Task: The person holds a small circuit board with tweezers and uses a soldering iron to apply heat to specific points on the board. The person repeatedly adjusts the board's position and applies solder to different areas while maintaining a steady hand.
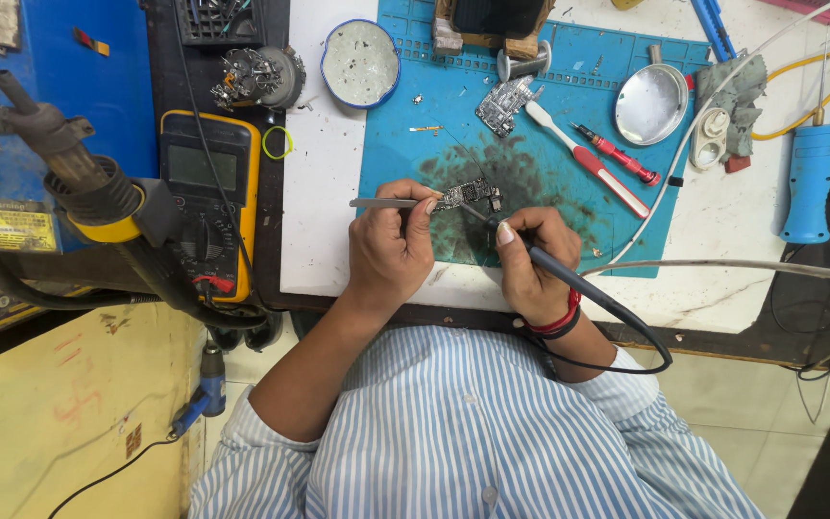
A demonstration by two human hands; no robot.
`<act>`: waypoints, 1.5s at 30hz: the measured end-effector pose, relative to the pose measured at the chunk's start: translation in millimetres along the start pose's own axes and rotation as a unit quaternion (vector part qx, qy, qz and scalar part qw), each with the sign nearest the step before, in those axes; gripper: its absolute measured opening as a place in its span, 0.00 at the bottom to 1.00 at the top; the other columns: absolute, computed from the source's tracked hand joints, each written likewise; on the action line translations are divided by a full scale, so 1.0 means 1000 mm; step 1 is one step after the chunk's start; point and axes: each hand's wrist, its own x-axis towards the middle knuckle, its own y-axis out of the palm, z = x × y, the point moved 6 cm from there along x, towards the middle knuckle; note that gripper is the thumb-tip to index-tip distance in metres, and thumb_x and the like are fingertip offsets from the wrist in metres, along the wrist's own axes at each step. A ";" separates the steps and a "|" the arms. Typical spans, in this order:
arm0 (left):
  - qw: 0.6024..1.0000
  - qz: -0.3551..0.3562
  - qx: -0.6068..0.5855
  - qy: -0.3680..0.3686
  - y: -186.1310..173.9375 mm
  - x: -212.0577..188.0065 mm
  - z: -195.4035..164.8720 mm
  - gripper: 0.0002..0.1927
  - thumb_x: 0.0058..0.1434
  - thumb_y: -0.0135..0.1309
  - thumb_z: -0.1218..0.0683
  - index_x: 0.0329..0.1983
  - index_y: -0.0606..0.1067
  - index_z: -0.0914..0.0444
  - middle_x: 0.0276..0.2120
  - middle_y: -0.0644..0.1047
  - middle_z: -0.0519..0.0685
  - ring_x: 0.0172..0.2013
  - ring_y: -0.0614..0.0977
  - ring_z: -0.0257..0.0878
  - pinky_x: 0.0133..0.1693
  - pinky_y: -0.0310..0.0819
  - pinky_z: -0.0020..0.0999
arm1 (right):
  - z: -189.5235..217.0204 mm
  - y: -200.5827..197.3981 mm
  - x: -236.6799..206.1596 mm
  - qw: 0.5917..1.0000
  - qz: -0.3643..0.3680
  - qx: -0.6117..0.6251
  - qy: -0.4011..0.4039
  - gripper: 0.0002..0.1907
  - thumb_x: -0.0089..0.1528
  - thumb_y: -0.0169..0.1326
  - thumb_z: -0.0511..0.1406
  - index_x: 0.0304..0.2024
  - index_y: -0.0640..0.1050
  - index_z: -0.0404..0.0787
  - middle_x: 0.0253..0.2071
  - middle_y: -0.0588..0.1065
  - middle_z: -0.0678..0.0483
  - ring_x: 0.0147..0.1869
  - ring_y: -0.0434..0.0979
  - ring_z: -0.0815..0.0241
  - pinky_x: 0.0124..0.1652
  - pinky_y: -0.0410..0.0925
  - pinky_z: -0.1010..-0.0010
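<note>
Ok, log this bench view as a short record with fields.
left hand: left hand pinches metal tweezers whose tips meet the small circuit board
right hand: right hand grips a dark corded soldering iron, tip at the same board
surface: blue work mat, darkly stained around the board
left of mat: yellow multimeter
on mat: second circuit board, white brush, red screwdriver, round metal dish
clothing: striped shirt

Small circuit board (470, 195) flat on blue mat (569, 115)
</note>
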 end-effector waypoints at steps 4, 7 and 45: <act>1.000 0.002 0.002 -0.003 0.000 -0.001 0.001 0.03 0.73 0.54 0.60 0.45 0.72 0.65 0.37 0.82 0.50 0.32 0.85 0.38 0.34 0.79 0.31 | 0.002 0.000 0.000 1.000 0.005 -0.019 -0.015 0.04 0.68 0.53 0.28 0.39 0.72 0.33 0.26 0.73 0.55 0.28 0.72 0.67 0.31 0.63 0.76; 1.000 0.003 -0.002 -0.008 0.001 0.000 0.001 0.03 0.73 0.54 0.60 0.46 0.72 0.65 0.37 0.82 0.50 0.32 0.85 0.38 0.34 0.79 0.31 | 0.002 0.000 0.001 1.000 0.005 -0.011 -0.010 0.04 0.68 0.53 0.28 0.39 0.72 0.33 0.26 0.73 0.55 0.28 0.73 0.67 0.31 0.64 0.76; 1.000 0.005 -0.002 -0.017 0.001 0.000 0.001 0.04 0.73 0.53 0.60 0.46 0.71 0.65 0.37 0.82 0.50 0.32 0.86 0.37 0.34 0.79 0.30 | 0.001 -0.001 0.000 1.000 0.001 -0.021 -0.010 0.04 0.68 0.54 0.29 0.38 0.73 0.33 0.26 0.73 0.55 0.28 0.71 0.67 0.31 0.63 0.75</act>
